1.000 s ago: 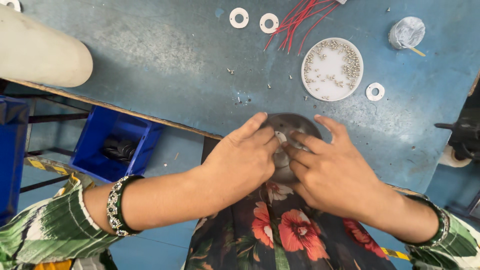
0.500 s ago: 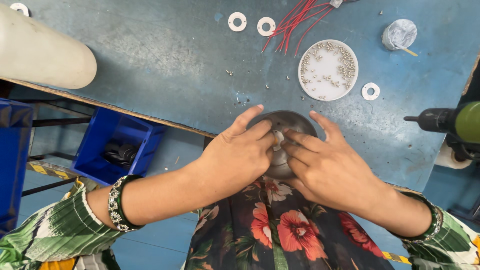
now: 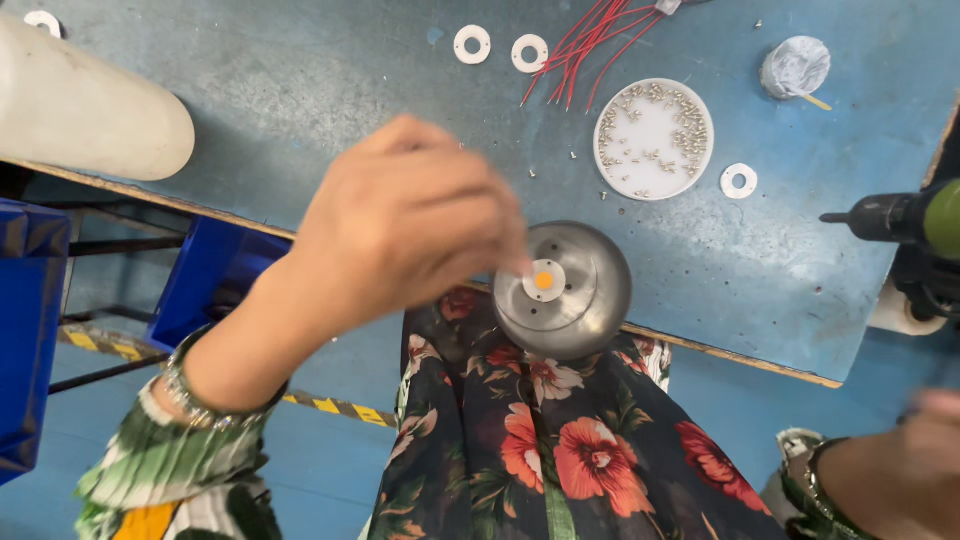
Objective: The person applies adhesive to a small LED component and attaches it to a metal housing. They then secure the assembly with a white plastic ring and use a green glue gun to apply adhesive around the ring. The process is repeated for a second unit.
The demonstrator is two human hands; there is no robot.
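Observation:
A round grey metal lamp housing [image 3: 590,300] sits at the front edge of the blue table [image 3: 300,110], over my lap. A small white plate with an orange-yellow chip [image 3: 543,280] lies in its middle. My left hand [image 3: 400,220] is raised above the table with its back to the camera and its fingers curled. The fingertips are right beside the white plate, and what they pinch is hidden. My right hand [image 3: 900,470] is low at the bottom right, blurred and partly out of frame, well away from the housing.
A white dish of small screws [image 3: 653,138] stands behind the housing, with red wires [image 3: 590,40] and white washers [image 3: 472,44] further back. A power drill [image 3: 900,215] lies at the right edge. A white cylinder [image 3: 90,100] lies far left, above blue bins [image 3: 215,280].
Both hands were pressed together on the housing. My left hand has lifted off it and my right hand has pulled away to the lower right, which uncovers the chip plate.

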